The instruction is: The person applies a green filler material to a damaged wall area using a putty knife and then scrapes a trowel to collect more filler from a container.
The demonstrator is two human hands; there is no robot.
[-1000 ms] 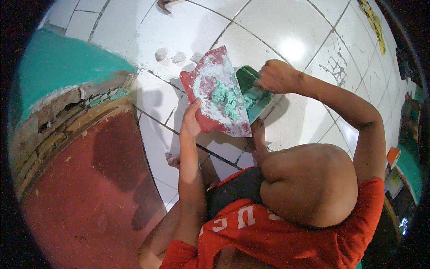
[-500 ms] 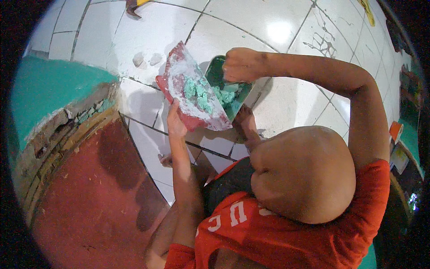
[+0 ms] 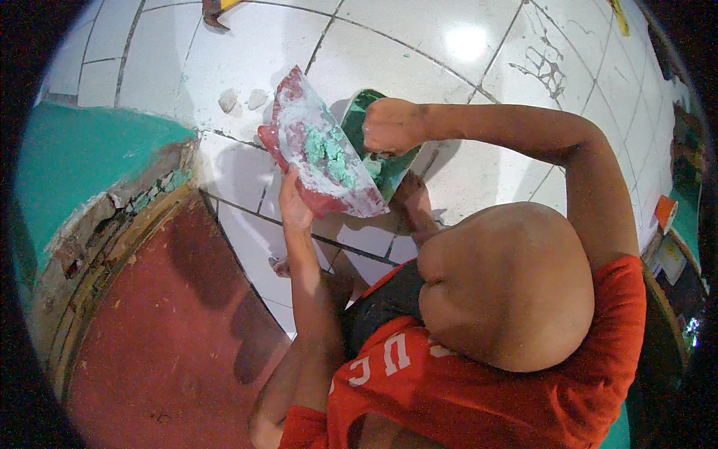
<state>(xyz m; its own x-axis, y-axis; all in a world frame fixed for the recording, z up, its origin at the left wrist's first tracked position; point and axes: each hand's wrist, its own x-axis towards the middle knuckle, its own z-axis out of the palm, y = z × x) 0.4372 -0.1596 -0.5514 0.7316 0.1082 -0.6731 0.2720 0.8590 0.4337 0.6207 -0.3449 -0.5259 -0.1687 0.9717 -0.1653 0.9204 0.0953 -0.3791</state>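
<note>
My left hand (image 3: 295, 203) grips the lower left edge of a red, roughly half-round board (image 3: 292, 105), fingers hidden beneath it. White smears coat the board, and a mound of pale green paste (image 3: 327, 159) sits in its middle. The board is tilted, its straight edge over a green container (image 3: 362, 100) standing on the tiles. Over the container's opening, my right hand (image 3: 393, 127) is closed in a fist, knuckles up. Whatever it grips is hidden below the hand. Some of the paste inside the container shows under the fist.
Two pale lumps (image 3: 241, 99) lie on the white tiled floor (image 3: 396, 56) beyond the board. A claw hammer (image 3: 215, 15) is at the far edge. My foot (image 3: 413, 198) is beside the container. At left, a red surface (image 3: 164, 329) meets a crumbling wall edge (image 3: 108, 198).
My right hand has moved slightly left and down over the container, covering more of the paste inside. My left hand and the board stay almost where they were.
</note>
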